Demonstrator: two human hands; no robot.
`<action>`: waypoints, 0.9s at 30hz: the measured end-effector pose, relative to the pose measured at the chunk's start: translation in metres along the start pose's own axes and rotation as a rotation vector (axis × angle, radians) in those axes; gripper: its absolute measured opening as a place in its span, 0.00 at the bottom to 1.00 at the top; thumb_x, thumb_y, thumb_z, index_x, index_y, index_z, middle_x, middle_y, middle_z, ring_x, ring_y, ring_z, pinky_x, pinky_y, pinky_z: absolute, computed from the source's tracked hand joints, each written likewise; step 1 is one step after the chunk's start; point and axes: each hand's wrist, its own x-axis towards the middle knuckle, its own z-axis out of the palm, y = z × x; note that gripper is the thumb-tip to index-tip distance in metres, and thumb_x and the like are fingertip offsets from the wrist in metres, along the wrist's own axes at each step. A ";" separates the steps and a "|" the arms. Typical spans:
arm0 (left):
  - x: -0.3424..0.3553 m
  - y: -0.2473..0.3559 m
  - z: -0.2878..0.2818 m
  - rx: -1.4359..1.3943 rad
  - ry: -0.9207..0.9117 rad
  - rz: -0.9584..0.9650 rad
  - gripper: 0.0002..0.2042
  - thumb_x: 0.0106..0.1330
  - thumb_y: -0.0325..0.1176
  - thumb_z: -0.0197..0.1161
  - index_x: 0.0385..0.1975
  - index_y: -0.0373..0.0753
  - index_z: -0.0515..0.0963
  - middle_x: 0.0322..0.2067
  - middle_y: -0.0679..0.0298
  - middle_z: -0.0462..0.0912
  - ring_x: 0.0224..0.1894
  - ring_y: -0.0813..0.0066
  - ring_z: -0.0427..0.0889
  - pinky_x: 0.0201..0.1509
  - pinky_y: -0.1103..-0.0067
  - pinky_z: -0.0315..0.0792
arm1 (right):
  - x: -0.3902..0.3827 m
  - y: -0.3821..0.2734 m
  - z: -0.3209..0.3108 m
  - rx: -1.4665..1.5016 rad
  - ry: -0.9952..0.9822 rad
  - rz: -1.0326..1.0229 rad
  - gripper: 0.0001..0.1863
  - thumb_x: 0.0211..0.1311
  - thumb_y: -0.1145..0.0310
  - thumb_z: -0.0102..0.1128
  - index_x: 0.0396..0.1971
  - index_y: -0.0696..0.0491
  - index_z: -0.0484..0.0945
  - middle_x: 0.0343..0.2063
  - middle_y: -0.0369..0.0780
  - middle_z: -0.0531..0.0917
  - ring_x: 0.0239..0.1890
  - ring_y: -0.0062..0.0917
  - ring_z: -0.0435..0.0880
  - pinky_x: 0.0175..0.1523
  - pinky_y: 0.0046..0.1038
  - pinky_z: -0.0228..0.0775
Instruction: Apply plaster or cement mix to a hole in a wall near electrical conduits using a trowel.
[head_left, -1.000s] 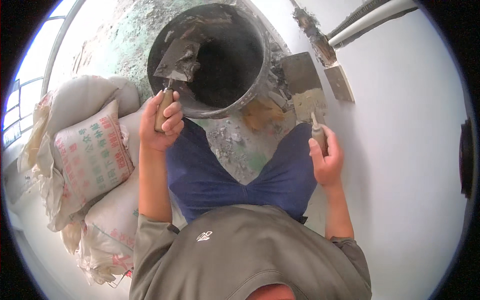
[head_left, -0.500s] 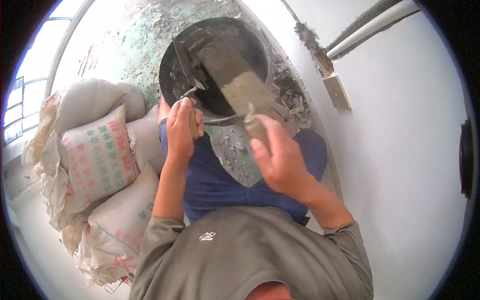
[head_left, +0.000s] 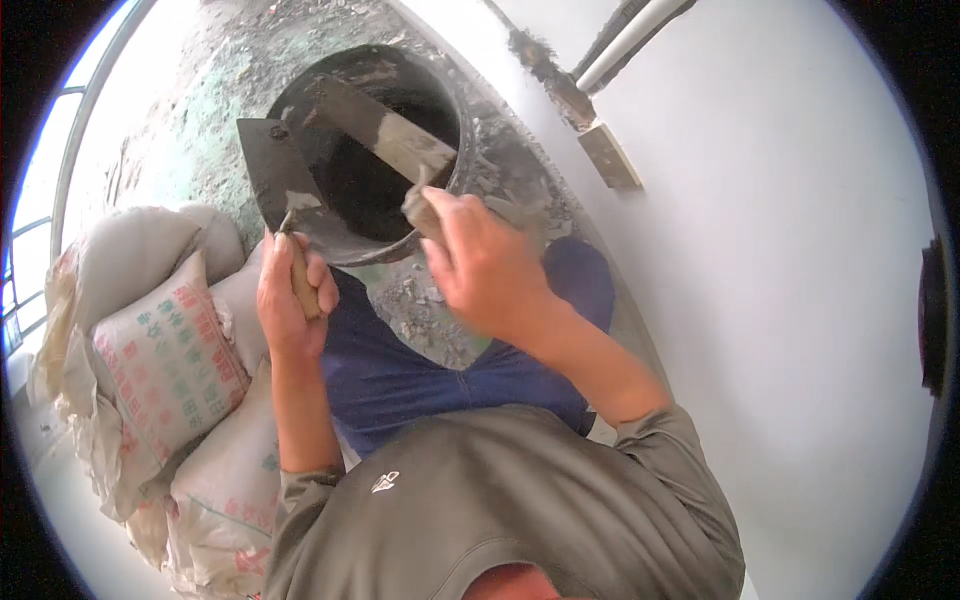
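Above a round black bucket [head_left: 462,112], I hold two tools. My left hand [head_left: 290,300] is closed round the wooden handle of a trowel [head_left: 272,168], whose broad grey blade tilts up at the bucket's left rim. My right hand [head_left: 495,265], slightly blurred, grips the handle of a plastering trowel [head_left: 385,128]. Its long rectangular blade slants across the bucket's mouth, with a pale patch near the handle end. The inside of the bucket is dark, and what it contains is hard to make out.
Several filled white sacks [head_left: 170,350] are piled on the left. Rubble [head_left: 505,150] lies on the floor between the bucket and the white wall [head_left: 760,300]. A white pipe [head_left: 625,45] and a small block [head_left: 610,155] are at the wall.
The view has shifted, so the bucket sits further left. The left trowel has swung outward to the left, its blade now showing broad face. The plastering trowel has turned to a flatter slant.
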 end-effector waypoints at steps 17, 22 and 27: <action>0.010 -0.216 0.071 0.580 -0.294 -0.281 0.25 0.70 0.49 0.58 0.58 0.39 0.65 0.23 0.70 0.73 0.23 0.79 0.72 0.25 0.77 0.68 | -0.163 0.130 -0.066 -0.333 -0.015 0.375 0.20 0.63 0.65 0.60 0.52 0.56 0.73 0.41 0.47 0.80 0.38 0.45 0.82 0.39 0.40 0.76; 0.077 -0.293 0.071 0.314 -0.128 -0.447 0.25 0.71 0.49 0.57 0.59 0.40 0.62 0.33 0.67 0.73 0.32 0.76 0.74 0.33 0.76 0.71 | -0.134 0.170 -0.034 -0.281 -0.070 0.433 0.20 0.64 0.65 0.59 0.54 0.55 0.71 0.44 0.48 0.79 0.43 0.48 0.80 0.45 0.43 0.75; 0.139 -0.351 0.063 0.295 -0.057 -0.424 0.30 0.70 0.52 0.58 0.64 0.40 0.59 0.36 0.64 0.71 0.38 0.72 0.73 0.42 0.72 0.72 | -0.107 0.223 0.007 -0.286 -0.197 0.493 0.21 0.64 0.65 0.59 0.56 0.55 0.70 0.47 0.49 0.77 0.49 0.49 0.77 0.51 0.44 0.73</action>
